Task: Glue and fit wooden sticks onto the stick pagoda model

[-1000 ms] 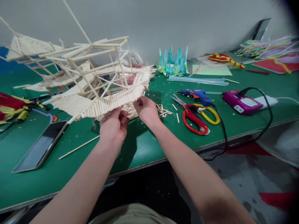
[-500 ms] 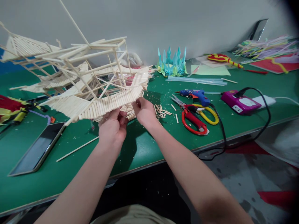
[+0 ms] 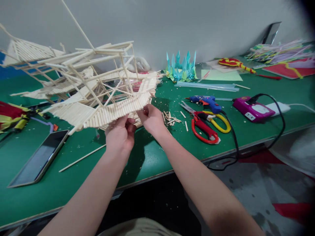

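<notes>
A model pavilion built of thin wooden sticks [image 3: 118,106] fills the left half of the head view, with a slatted, flared eave along its near side. Under that eave my left hand [image 3: 120,134] is closed, its thumb and curled fingers against the model's lower edge. My right hand [image 3: 152,120] pinches close beneath the eave's right corner; its fingertips and whatever they hold are hidden. Short cut stick pieces [image 3: 171,118] lie scattered just right of my right hand. One long thin stick [image 3: 82,158] rests on the table, left of my left hand.
On the green table [image 3: 152,160] lie a phone [image 3: 39,160], red-handled cutters [image 3: 204,129], yellow-handled pliers [image 3: 220,122], a blue glue gun [image 3: 206,102] and clear glue sticks [image 3: 206,86]. A purple power adapter [image 3: 253,108] trails a black cable. Behind stands a turquoise paper ornament [image 3: 180,67].
Almost nothing differs. My right hand has shifted very slightly left under the eave, and the whole view has moved a few pixels. The model keeps its place.
</notes>
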The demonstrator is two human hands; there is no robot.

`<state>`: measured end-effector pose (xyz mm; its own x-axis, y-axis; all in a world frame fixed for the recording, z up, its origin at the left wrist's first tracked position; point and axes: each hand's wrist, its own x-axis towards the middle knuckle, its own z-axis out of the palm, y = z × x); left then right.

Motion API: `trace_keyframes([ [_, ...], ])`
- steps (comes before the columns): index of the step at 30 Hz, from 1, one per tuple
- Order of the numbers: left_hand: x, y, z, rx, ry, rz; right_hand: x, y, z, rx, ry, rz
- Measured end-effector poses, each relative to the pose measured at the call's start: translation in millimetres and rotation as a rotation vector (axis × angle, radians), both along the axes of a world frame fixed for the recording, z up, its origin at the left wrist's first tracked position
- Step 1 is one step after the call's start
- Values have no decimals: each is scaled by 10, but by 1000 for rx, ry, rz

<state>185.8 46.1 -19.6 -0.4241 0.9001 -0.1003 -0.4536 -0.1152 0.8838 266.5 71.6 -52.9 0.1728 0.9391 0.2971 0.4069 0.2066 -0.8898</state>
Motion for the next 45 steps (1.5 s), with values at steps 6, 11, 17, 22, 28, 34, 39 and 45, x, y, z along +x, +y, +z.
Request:
trace_keyframes([
  [6,30,82,-35,20,-7,-92,-5,-10,22,-23,18,-1],
  [11,40,147,-79,36,-19,-134,-3,5,11,-31,18,-12],
  [17,31,146,-113,31,-31,-144,-17,13,1,-35,22,-3],
  [22,10,149,-132,29,-28,-133,-17,14,12,-42,18,-6],
  [28,14,160,-132,35,-23,-133,-9,-7,24,-42,24,-5],
  [34,23,170,-137,52,-24,-135,-11,-19,14,-36,39,3],
  [39,26,172,-132,45,-14,-132,-20,-14,2,-31,52,-1],
  [45,47,159,-116,33,-13,-101,-12,-37,-5,-33,125,2],
])
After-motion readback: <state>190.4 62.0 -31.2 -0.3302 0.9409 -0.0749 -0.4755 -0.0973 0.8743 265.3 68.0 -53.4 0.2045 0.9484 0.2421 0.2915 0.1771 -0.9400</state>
